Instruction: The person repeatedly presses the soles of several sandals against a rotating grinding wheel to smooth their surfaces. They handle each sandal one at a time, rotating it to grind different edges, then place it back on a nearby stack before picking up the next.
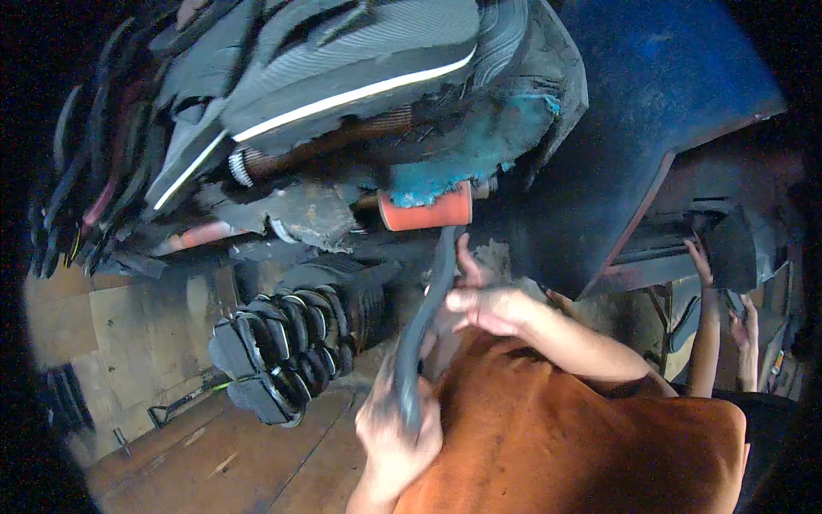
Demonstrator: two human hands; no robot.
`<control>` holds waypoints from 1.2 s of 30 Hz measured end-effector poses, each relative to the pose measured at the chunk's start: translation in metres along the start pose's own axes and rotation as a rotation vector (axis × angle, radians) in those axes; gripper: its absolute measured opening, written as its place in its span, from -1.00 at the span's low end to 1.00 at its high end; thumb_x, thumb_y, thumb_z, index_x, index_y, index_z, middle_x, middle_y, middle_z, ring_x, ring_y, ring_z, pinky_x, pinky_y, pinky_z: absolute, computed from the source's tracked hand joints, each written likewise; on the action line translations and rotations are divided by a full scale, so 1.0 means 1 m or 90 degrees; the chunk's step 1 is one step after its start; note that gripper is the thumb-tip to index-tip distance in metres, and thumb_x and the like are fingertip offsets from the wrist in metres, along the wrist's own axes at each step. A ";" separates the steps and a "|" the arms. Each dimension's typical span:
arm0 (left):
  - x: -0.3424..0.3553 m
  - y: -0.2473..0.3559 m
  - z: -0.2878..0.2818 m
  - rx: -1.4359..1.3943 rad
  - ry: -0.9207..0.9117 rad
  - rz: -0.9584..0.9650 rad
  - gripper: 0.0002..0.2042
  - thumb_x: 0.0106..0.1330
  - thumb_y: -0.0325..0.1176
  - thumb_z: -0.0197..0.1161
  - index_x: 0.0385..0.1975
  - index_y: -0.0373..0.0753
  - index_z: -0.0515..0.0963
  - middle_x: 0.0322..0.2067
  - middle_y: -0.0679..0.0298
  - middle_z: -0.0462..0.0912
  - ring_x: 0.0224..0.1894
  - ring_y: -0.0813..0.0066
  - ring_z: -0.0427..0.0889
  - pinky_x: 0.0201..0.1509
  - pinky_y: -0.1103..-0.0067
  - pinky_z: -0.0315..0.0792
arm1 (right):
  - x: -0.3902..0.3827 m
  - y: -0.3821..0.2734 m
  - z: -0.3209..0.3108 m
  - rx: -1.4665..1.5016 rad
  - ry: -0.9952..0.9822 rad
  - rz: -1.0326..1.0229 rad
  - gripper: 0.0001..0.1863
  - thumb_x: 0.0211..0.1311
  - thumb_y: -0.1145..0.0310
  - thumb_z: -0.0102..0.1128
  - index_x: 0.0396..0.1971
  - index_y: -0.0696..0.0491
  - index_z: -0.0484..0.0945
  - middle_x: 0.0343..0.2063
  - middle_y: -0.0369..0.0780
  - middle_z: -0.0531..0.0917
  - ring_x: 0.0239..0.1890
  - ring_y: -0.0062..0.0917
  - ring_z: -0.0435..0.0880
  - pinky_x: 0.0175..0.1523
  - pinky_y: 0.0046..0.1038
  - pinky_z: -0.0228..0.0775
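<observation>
My left hand (394, 428) grips the lower end of a long, curved dark grey strip (422, 334) near the bottom middle. My right hand (488, 306) is at the strip's middle, thumb against it and fingers partly behind it. The strip's upper end is just below an orange-red roller (425, 210), which sits under a ledge crusted with blue-grey dust (458, 146); whether strip and roller touch is unclear. Orange cloth (574, 445) fills the bottom between and below my forearms. Motion blurs some detail.
Grey padded pieces with white stripes (342, 51) pile above the roller. A blue machine housing (651, 68) fills the upper right. Bunched grey-and-black pieces (282, 360) lie lower left near a tool with a yellow-green shaft (197, 396). Another person's hands (741, 321) work at the right.
</observation>
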State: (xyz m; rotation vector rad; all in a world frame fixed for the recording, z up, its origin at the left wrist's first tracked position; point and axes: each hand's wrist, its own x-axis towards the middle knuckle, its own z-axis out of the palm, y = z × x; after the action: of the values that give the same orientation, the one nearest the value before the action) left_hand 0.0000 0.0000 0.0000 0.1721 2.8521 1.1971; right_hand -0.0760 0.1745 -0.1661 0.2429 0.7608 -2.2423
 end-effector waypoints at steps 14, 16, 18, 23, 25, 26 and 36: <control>-0.116 -0.150 0.084 -0.006 0.091 -0.151 -0.46 0.10 -0.37 0.43 0.09 -0.31 0.42 -0.10 -0.08 0.63 0.00 -0.06 0.66 0.00 0.27 0.56 | 0.005 0.033 0.028 -0.275 0.069 -0.163 0.55 -0.08 0.35 0.63 0.42 -0.20 -0.74 0.39 -0.16 0.17 0.31 -0.47 0.25 0.39 -0.36 0.18; -0.117 -0.155 0.087 -0.091 0.029 -0.285 -0.39 0.07 -0.25 0.53 0.10 -0.29 0.42 0.09 -0.10 0.53 0.25 -0.08 0.47 0.21 0.26 0.43 | 0.008 0.038 0.023 -0.253 0.077 -0.138 0.55 -0.08 0.36 0.63 0.42 -0.19 -0.73 0.42 -0.17 0.12 0.34 -0.50 0.18 0.40 -0.38 0.15; -0.080 -0.162 0.083 -0.227 0.021 -0.063 -0.35 0.11 -0.18 0.53 0.15 -0.29 0.40 0.27 -0.10 0.37 0.38 -0.02 0.32 0.35 0.24 0.30 | 0.015 0.033 0.016 -0.308 0.071 -0.150 0.54 -0.08 0.35 0.63 0.43 -0.19 -0.73 0.42 -0.17 0.11 0.34 -0.48 0.19 0.41 -0.39 0.13; 0.052 -0.143 0.086 -0.487 -0.099 -0.086 -0.30 0.25 -0.23 0.39 0.35 -0.30 0.27 0.38 0.01 0.23 0.43 0.27 0.21 0.42 0.37 0.19 | 0.019 0.045 0.001 -0.421 0.033 -0.232 0.40 -0.12 0.22 0.63 0.51 -0.07 -0.39 0.34 -0.21 0.27 0.22 -0.42 0.39 0.42 -0.36 0.11; 0.087 -0.125 0.095 -0.465 -0.106 -0.079 -0.40 0.26 -0.29 0.35 0.30 -0.27 0.36 0.13 0.05 0.54 0.17 0.39 0.51 0.25 0.47 0.37 | 0.023 0.039 -0.003 -0.444 0.032 -0.148 0.34 -0.11 0.24 0.62 0.52 -0.03 -0.29 0.29 -0.22 0.33 0.20 -0.45 0.41 0.36 -0.37 0.20; 0.091 -0.120 0.093 -0.471 -0.110 -0.110 -0.44 0.24 -0.32 0.33 0.26 -0.27 0.40 0.04 0.09 0.59 0.07 0.42 0.56 0.17 0.49 0.41 | 0.022 0.035 -0.003 -0.396 -0.015 -0.167 0.33 -0.09 0.30 0.60 0.52 -0.04 -0.30 0.27 -0.22 0.34 0.17 -0.47 0.44 0.30 -0.38 0.29; 0.119 -0.119 0.131 -0.414 -0.122 -0.268 -0.60 0.04 -0.37 0.28 -0.05 -0.30 0.61 -0.35 0.21 0.69 -0.30 0.48 0.65 -0.16 0.50 0.51 | 0.024 -0.005 -0.014 -0.206 0.022 -0.053 0.27 0.01 0.62 0.37 0.52 -0.18 -0.41 0.06 -0.27 0.43 -0.11 -0.63 0.57 0.00 -0.52 0.55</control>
State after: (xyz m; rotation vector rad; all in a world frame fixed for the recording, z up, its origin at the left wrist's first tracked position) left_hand -0.1176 0.0244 -0.1758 -0.3022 2.0513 1.7807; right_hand -0.0973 0.1715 -0.1840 0.0938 1.1554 -2.1558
